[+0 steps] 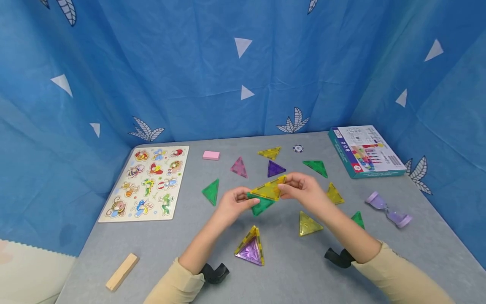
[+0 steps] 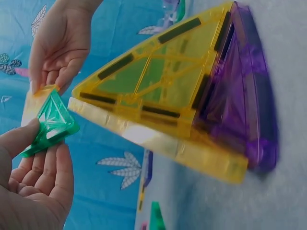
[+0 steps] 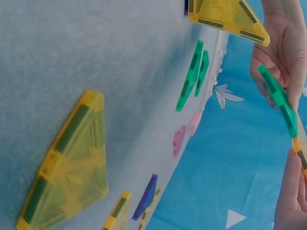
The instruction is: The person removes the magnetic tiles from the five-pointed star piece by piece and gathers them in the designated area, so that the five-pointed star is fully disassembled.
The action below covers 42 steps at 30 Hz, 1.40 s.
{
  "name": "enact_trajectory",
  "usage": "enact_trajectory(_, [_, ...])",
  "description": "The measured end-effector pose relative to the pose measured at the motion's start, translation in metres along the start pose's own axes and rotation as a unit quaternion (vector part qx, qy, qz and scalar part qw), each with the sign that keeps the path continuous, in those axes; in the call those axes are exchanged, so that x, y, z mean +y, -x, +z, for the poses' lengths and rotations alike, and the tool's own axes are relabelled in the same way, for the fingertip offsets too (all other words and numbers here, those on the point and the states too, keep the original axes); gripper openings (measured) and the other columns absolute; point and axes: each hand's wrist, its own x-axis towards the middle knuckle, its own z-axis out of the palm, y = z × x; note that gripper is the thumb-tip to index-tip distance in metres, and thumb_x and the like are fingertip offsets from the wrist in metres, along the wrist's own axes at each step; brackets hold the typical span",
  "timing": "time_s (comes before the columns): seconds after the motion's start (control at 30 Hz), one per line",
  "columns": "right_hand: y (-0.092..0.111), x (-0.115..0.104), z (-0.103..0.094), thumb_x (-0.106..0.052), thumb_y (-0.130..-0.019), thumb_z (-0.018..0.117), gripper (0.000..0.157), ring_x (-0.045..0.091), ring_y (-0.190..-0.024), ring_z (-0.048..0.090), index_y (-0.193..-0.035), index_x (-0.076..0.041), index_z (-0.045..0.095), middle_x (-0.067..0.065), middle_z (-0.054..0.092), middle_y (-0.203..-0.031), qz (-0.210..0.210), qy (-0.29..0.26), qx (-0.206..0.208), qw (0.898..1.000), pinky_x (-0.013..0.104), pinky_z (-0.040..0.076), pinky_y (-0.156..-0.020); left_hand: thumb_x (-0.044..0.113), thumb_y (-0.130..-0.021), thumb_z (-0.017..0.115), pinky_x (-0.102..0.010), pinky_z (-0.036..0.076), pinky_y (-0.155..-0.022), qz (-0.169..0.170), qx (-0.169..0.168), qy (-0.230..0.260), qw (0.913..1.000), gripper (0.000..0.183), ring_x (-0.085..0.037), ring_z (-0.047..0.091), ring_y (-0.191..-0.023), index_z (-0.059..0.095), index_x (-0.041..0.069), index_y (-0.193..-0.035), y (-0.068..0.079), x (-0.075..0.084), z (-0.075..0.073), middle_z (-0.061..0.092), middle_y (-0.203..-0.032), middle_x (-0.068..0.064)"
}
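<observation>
My left hand [image 1: 233, 207] pinches a green triangular magnetic tile [image 1: 262, 206] between thumb and fingers. A yellow triangular tile [image 1: 268, 189] is pinched in my right hand [image 1: 306, 195]. Both tiles are held above the table, meeting along an edge in the right wrist view, where the green tile [image 3: 279, 99] sits over the yellow one. Below them on the table stands a small pyramid of yellow tiles [image 2: 158, 72] with a purple tile [image 2: 235, 91]. Another yellow tile [image 1: 308, 223] lies under my right forearm's left side.
Loose green, pink, purple and yellow tiles lie around the hands, among them a green tile [image 1: 211, 192]. An insect puzzle board [image 1: 177, 209] and wooden block [image 1: 122, 271] are left. A box [image 1: 368, 152] and hourglass [image 1: 388, 210] are right; a pink block [image 1: 211, 155] lies behind.
</observation>
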Motion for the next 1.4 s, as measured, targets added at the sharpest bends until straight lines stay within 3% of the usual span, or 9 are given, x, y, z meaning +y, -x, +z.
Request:
enact_trajectory(0.2, [-0.006, 0.004, -0.011, -0.026, -0.092, 0.060, 0.032, 0.032, -0.084, 0.064, -0.101, 0.004, 0.056, 0.014, 0.064, -0.088, 0.009, -0.018, 0.021, 1.000, 0.034, 0.054, -0.074, 0.016, -0.085, 0.069, -0.024, 0.036, -0.053, 0.002, 0.014, -0.040, 0.9991, 0.019, -0.010, 0.041, -0.056, 0.068, 0.005, -0.101, 0.009, 0.004, -0.023, 0.061, -0.073, -0.013])
enact_trajectory(0.3, [-0.015, 0.009, -0.019, -0.029, -0.093, 0.059, 0.033, 0.031, -0.083, 0.063, -0.103, 0.003, 0.055, 0.014, 0.064, -0.089, 0.029, 0.001, 0.022, 0.999, 0.036, 0.054, -0.075, 0.019, -0.085, 0.070, -0.024, 0.032, -0.053, 0.005, 0.011, -0.066, 0.9977, 0.019, -0.011, 0.040, -0.056, 0.068, 0.005, -0.099, 0.014, 0.000, -0.043, 0.059, -0.069, -0.009])
enact_trajectory(0.4, [-0.028, 0.018, -0.024, -0.028, -0.094, 0.057, 0.031, 0.030, -0.082, 0.060, -0.102, 0.001, 0.054, 0.013, 0.061, -0.087, 0.071, 0.034, -0.021, 0.997, 0.042, 0.052, -0.080, 0.024, -0.084, 0.070, -0.024, 0.034, -0.055, 0.002, -0.020, -0.115, 0.9932, 0.019, -0.010, 0.041, -0.058, 0.066, 0.007, -0.090, 0.018, -0.005, -0.068, 0.055, -0.065, 0.000])
enact_trajectory(0.6, [-0.056, 0.049, -0.020, -0.019, -0.097, 0.052, 0.020, 0.021, -0.071, 0.054, -0.091, 0.000, 0.054, 0.008, 0.055, -0.077, 0.153, 0.102, -0.175, 0.967, 0.041, 0.051, -0.073, 0.026, -0.084, 0.071, -0.023, 0.026, -0.050, -0.025, -0.162, -0.222, 0.9610, 0.037, -0.010, 0.027, -0.050, 0.046, 0.008, -0.063, 0.018, -0.022, -0.104, 0.032, -0.053, 0.004])
enact_trajectory(0.77, [-0.067, 0.068, -0.014, -0.018, -0.095, 0.055, 0.018, 0.018, -0.065, 0.054, -0.086, -0.002, 0.058, 0.007, 0.055, -0.072, 0.188, 0.126, -0.208, 0.952, 0.034, 0.051, -0.065, 0.023, -0.084, 0.070, -0.023, 0.025, -0.050, -0.049, -0.215, -0.275, 0.9358, 0.043, -0.009, 0.026, -0.048, 0.037, 0.011, -0.058, 0.016, -0.038, -0.108, 0.029, -0.051, 0.007])
enact_trajectory(1.07, [-0.069, 0.069, -0.016, -0.014, -0.093, 0.056, 0.031, 0.017, -0.078, 0.061, -0.117, 0.004, 0.060, 0.010, 0.065, -0.091, 0.168, 0.195, -0.179, 0.950, 0.033, 0.052, -0.070, 0.018, -0.079, 0.074, -0.024, 0.028, -0.049, -0.034, -0.118, -0.383, 0.9156, 0.029, -0.009, 0.033, -0.050, 0.050, 0.010, -0.065, 0.020, -0.033, -0.096, 0.037, -0.054, 0.006])
enact_trajectory(1.2, [-0.059, 0.062, -0.019, -0.012, -0.092, 0.056, 0.032, 0.017, -0.082, 0.060, -0.120, 0.004, 0.059, 0.010, 0.066, -0.102, 0.122, 0.249, -0.167, 0.946, 0.033, 0.051, -0.071, 0.021, -0.075, 0.078, -0.029, 0.039, -0.055, -0.059, -0.044, -0.460, 0.8849, 0.021, -0.012, 0.047, -0.060, 0.062, 0.008, -0.081, 0.027, -0.026, -0.088, 0.053, -0.067, 0.003])
enact_trajectory(1.3, [-0.045, 0.055, -0.017, -0.013, -0.092, 0.057, 0.030, 0.017, -0.085, 0.058, -0.118, 0.001, 0.061, 0.007, 0.065, -0.103, 0.074, 0.292, -0.150, 0.942, 0.032, 0.051, -0.071, 0.026, -0.075, 0.078, -0.035, 0.048, -0.068, -0.053, 0.001, -0.507, 0.8602, 0.034, -0.017, 0.058, -0.078, 0.067, 0.009, -0.102, 0.032, -0.019, -0.080, 0.064, -0.088, -0.002])
enact_trajectory(1.4, [-0.027, 0.046, -0.009, -0.015, -0.092, 0.058, 0.031, 0.018, -0.089, 0.060, -0.119, -0.001, 0.062, 0.005, 0.065, -0.101, 0.045, 0.298, -0.132, 0.944, 0.031, 0.051, -0.070, 0.035, -0.078, 0.075, -0.040, 0.049, -0.080, -0.005, -0.013, -0.486, 0.8739, 0.050, -0.022, 0.061, -0.097, 0.063, 0.008, -0.118, 0.038, -0.013, -0.068, 0.064, -0.110, -0.007])
